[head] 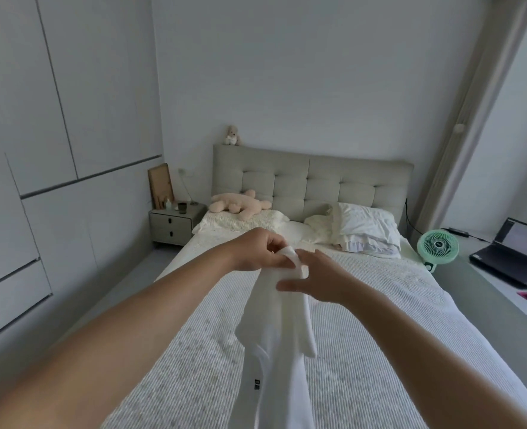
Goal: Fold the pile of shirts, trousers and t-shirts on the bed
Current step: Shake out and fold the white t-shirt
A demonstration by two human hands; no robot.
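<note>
Garment: white t-shirt (282, 345), held up in the air over the middle of the bed, hanging down toward the person in a long bunched column; a small dark label shows on its lower left part.
Left hand: left hand (260, 250) has its fingers curled round the top edge of the t-shirt and pinches the cloth there.
Right hand: right hand (314, 281) sits just beside the left, at the same top portion of the cloth; fingers spread and mostly straight, touching the fabric. A firm grasp cannot be confirmed.
Support surface: bed (379, 320) with a ribbed white cover, flat and smooth below the garment.
Pile: the remaining clothes do not appear in this view.
Step in hand: judged to be the opening of one item, locating a shoulder or hem edge so the shirt can be spread.
Next move calls for: a second firm hold by the right hand, the two hands drawn apart to open the cloth, then a flat lay on the cover.
Risk: the bunched fabric may stay twisted if only one edge is held.
Head of bed: pillows (364, 229) and a plush toy (240, 205) against a padded headboard (311, 181).
Surroundings: nightstand (172, 222) to the left; green fan (437, 246) and open laptop (512, 255) to the right.
</note>
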